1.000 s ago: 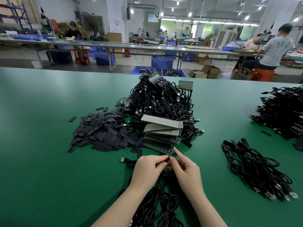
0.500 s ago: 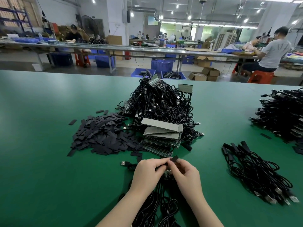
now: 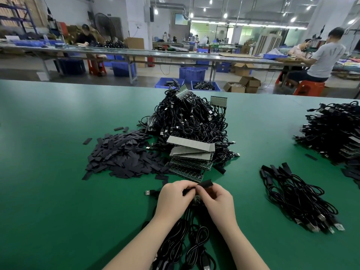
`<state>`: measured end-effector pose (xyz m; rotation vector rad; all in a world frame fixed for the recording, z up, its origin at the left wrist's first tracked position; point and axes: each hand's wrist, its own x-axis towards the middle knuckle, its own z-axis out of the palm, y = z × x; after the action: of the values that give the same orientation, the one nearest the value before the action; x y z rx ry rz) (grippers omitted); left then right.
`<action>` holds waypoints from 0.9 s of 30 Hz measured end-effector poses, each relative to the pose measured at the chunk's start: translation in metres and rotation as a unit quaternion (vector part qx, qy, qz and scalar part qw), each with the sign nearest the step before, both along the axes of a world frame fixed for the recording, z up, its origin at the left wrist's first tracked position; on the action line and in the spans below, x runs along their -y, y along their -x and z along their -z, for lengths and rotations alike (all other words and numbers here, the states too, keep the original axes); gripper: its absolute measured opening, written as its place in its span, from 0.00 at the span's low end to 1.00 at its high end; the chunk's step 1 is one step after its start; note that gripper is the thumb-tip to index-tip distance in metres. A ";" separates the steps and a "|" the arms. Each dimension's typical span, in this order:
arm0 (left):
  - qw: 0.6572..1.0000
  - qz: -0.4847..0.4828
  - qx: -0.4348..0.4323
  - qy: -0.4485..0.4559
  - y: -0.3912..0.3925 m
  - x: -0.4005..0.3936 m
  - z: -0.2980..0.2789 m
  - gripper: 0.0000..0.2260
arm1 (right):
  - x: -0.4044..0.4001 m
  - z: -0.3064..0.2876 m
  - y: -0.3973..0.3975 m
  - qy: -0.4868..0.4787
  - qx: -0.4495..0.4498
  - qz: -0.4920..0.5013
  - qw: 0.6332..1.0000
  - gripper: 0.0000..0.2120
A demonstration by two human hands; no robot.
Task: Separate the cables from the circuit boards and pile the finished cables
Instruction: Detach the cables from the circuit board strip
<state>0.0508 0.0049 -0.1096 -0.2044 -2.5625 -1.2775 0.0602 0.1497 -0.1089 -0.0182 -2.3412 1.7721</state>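
My left hand (image 3: 175,197) and my right hand (image 3: 218,201) meet near the table's front edge over a small circuit board (image 3: 197,197) with black cables (image 3: 196,236) trailing toward me. My right hand pinches a black connector sleeve (image 3: 205,184) at its top, while my left hand grips the cable end beside it. Behind my hands lies a stack of circuit boards (image 3: 190,158) against a big heap of black cables (image 3: 187,121). A pile of finished cables (image 3: 298,195) lies to the right.
Loose black sleeves (image 3: 124,154) are heaped at the left on the green table (image 3: 48,172). Another cable heap (image 3: 335,131) sits at the far right. A USB plug (image 3: 149,192) lies left of my hands. People work at benches beyond.
My hands have stayed in place. The black sleeve has risen above my fingers, pulled up by my right hand.
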 end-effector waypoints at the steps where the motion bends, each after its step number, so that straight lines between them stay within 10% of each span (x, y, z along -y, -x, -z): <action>1: 1.000 -0.005 0.001 0.002 0.000 0.000 0.000 0.09 | 0.001 -0.001 0.000 -0.005 0.000 -0.002 1.000 0.05; 7: 0.998 -0.004 -0.018 0.062 -0.001 -0.002 -0.004 0.13 | 0.000 -0.004 0.001 0.011 0.014 0.003 1.000 0.06; 15: 0.994 -0.012 -0.030 0.106 0.000 -0.001 -0.004 0.34 | -0.046 -0.030 0.021 0.314 0.091 0.138 0.935 0.06; 20: 0.993 -0.016 -0.024 0.117 0.000 -0.002 -0.003 0.29 | -0.112 -0.052 0.022 -0.061 0.039 0.208 0.975 0.13; 27: 0.993 -0.023 -0.018 0.114 0.003 -0.002 0.000 0.24 | -0.171 -0.064 0.024 -0.486 0.108 0.248 0.831 0.11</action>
<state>0.0482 0.0074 -0.1094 -0.2111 -2.6619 -0.9549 0.0363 0.3206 -0.0445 -0.6227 -2.7581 0.2498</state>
